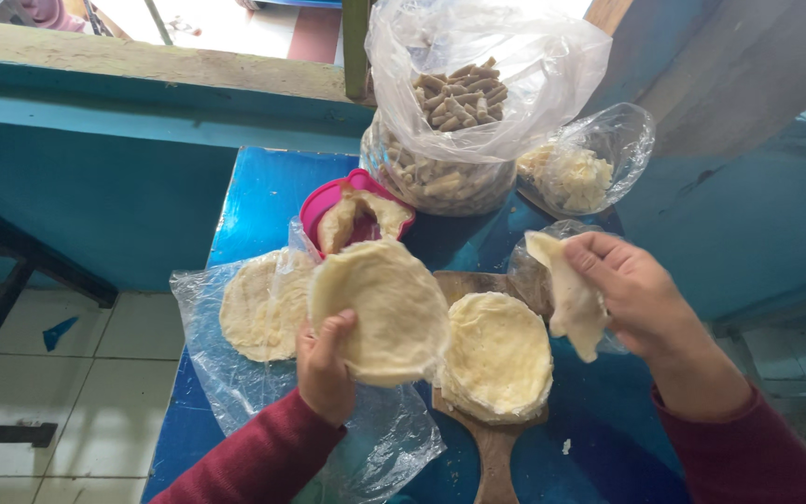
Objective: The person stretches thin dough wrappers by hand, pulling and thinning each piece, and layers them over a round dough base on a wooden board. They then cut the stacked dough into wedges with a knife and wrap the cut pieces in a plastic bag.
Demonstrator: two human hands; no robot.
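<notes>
My left hand grips a round, pale dough wrapper by its lower edge, holding it up over the table. My right hand pinches a second, folded dough wrapper that hangs down from its fingers. Between the hands a stack of round wrappers rests on a wooden paddle board. Another stack of wrappers lies on a clear plastic bag to the left. Both sleeves are dark red.
A blue table carries a pink bowl with dough scraps, a large clear bag of rolled brown sticks and a smaller bag of white crumbly filling. A turquoise wall and ledge stand behind; tiled floor lies left.
</notes>
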